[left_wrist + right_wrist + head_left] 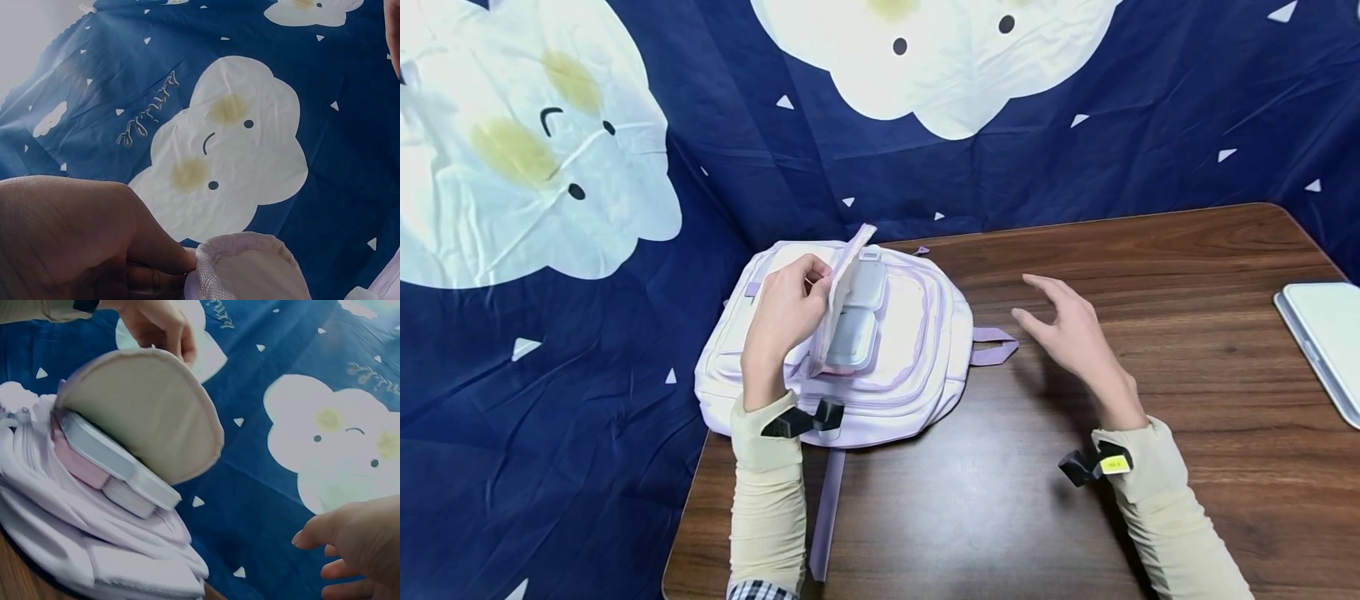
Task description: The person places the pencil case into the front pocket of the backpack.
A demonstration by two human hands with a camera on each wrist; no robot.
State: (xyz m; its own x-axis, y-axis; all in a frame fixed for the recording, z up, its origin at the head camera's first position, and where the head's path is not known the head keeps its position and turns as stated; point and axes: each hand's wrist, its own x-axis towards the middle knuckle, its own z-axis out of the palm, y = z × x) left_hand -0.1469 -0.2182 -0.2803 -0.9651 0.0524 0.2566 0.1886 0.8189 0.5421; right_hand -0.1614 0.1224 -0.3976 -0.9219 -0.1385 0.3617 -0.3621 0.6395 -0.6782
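Note:
A pale lilac backpack (917,333) lies flat at the left end of the wooden table (1150,350). My left hand (786,317) pinches the backpack's front flap (842,283) and holds it lifted up. The flap (144,412) shows its beige lining in the right wrist view, and its edge (250,269) shows by my fingers (156,259) in the left wrist view. Under the flap a grey lidded box (856,325) sticks out of the pocket, over something pink (78,464). My right hand (1067,329) hovers open above the table, to the right of the backpack, holding nothing.
A white flat tablet-like object (1326,337) lies at the table's right edge. A navy cloth printed with white clouds (535,167) hangs behind and left of the table. A lilac strap (827,508) trails toward the front edge; a strap loop (996,343) lies beside the bag.

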